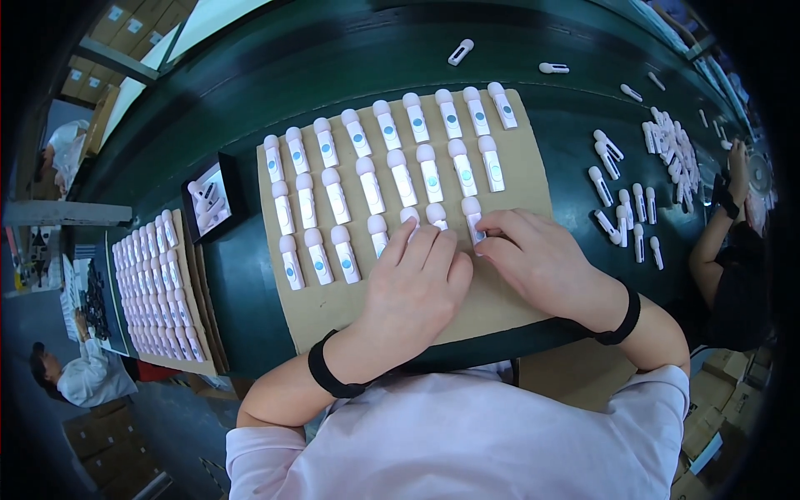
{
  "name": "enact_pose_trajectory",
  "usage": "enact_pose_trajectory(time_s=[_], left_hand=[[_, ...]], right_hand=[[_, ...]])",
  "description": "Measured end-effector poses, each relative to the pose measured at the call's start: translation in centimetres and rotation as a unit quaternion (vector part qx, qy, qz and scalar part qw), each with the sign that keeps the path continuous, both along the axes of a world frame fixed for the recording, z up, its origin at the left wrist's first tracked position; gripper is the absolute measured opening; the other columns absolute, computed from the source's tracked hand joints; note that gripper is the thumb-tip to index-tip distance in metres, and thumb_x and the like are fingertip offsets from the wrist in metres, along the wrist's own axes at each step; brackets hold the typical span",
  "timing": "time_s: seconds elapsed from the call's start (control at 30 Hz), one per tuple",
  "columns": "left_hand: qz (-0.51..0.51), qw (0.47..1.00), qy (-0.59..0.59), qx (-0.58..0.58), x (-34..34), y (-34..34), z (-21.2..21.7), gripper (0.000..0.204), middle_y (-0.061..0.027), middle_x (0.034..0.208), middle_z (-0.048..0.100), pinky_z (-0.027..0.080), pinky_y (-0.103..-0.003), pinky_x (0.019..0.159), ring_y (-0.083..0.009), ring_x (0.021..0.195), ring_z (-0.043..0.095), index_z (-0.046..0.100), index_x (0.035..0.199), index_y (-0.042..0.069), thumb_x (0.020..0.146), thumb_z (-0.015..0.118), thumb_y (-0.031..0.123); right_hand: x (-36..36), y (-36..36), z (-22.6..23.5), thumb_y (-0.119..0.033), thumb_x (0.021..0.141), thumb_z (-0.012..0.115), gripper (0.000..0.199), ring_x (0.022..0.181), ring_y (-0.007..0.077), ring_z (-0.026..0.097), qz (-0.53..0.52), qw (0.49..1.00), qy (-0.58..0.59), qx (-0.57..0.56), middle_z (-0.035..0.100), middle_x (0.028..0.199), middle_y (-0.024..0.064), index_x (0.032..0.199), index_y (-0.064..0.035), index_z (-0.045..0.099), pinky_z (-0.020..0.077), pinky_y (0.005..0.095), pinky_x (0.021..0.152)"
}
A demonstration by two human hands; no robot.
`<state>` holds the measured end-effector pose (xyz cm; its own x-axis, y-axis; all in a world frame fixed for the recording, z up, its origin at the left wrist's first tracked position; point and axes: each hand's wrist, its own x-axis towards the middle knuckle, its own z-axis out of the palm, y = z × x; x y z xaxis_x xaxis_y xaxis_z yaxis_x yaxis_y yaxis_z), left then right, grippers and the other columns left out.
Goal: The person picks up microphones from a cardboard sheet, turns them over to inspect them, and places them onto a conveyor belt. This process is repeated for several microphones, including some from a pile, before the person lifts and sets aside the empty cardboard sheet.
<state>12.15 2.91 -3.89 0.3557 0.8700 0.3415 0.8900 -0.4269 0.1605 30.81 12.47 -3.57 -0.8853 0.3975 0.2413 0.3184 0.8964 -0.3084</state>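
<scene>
A brown cardboard sheet (492, 287) lies before me, with small white round-headed devices (368, 187) on it in three rows. Many carry a blue round dot; others look plain white. In the nearest row, my right hand (542, 258) pinches the white round-headed device (472, 208) at the right end between thumb and forefinger. My left hand (412, 283) is bent over the same row, its fingers bunched on the devices around a pale rounded head (409, 214). The lower parts of those devices are hidden under my left fingers, so their grip is partly unseen.
Left stand a black tray (197, 225) with a few devices and a stacked cardboard sheet (198, 364) full of them. Loose devices (671, 150) lie heaped on the dark green table (575, 108) at right, near another person's arm (708, 246). Another person (92, 375) sits far left.
</scene>
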Motion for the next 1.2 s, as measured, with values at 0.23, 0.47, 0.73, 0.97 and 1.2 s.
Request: enact_pose_trajectory(time_s=[0.23,0.47,0.73,0.97,1.2], left_hand=[[0.004,0.999,-0.017,0.041,-0.5,0.2,0.0,0.016,-0.0151,0.101,0.057,0.042,-0.045,0.098,-0.0282,0.100,0.055,0.060,0.088,0.002,0.073,0.059,0.010],[-0.017,0.975,-0.216,-0.050,-1.6,-1.1,2.6,0.022,-0.0125,0.112,0.060,0.043,-0.049,0.099,-0.0288,0.101,0.058,0.064,0.090,0.006,0.070,0.073,0.002],[0.008,0.961,-0.270,-0.057,-3.9,-2.0,3.8,0.024,-0.0131,0.111,0.062,0.043,-0.048,0.097,-0.0303,0.099,0.059,0.066,0.091,0.006,0.069,0.073,0.001],[0.019,0.951,-0.305,-0.052,-4.8,-1.8,4.0,0.021,-0.0147,0.110,0.063,0.044,-0.046,0.096,-0.0320,0.096,0.060,0.066,0.089,0.005,0.070,0.071,-0.001],[0.015,0.928,-0.369,-0.050,-5.7,-1.6,4.7,0.018,-0.0174,0.109,0.063,0.045,-0.042,0.094,-0.0306,0.096,0.060,0.066,0.090,0.002,0.073,0.068,-0.002]], right_hand=[[0.1,3.1,2.8,-0.006,0.077,0.069,0.020,0.095,0.0265,0.061,-0.006,0.999,0.028,-0.042,0.060,0.106,0.0093,0.096,-0.0060,0.063,0.0512,0.0334,0.077],[-1.0,16.1,2.9,-0.006,0.086,0.063,0.016,0.098,0.0260,0.060,-0.142,0.989,0.022,-0.020,0.059,0.107,0.0112,0.101,-0.0026,0.061,0.0501,0.0327,0.086],[-9.2,27.0,-2.6,-0.012,0.088,0.064,0.020,0.113,0.0283,0.053,-0.092,0.988,-0.058,0.106,0.059,0.114,0.0114,0.107,-0.0062,0.062,0.0444,0.0377,0.097],[-12.4,28.8,-2.5,-0.014,0.089,0.064,0.023,0.105,0.0249,0.056,-0.081,0.984,-0.159,0.003,0.063,0.110,0.0098,0.112,-0.0077,0.063,0.0468,0.0348,0.092],[-6.1,22.4,2.7,-0.016,0.088,0.067,0.018,0.084,0.0134,0.060,-0.122,0.967,0.064,-0.215,0.065,0.094,0.0062,0.102,-0.0040,0.065,0.0493,0.0253,0.080]])
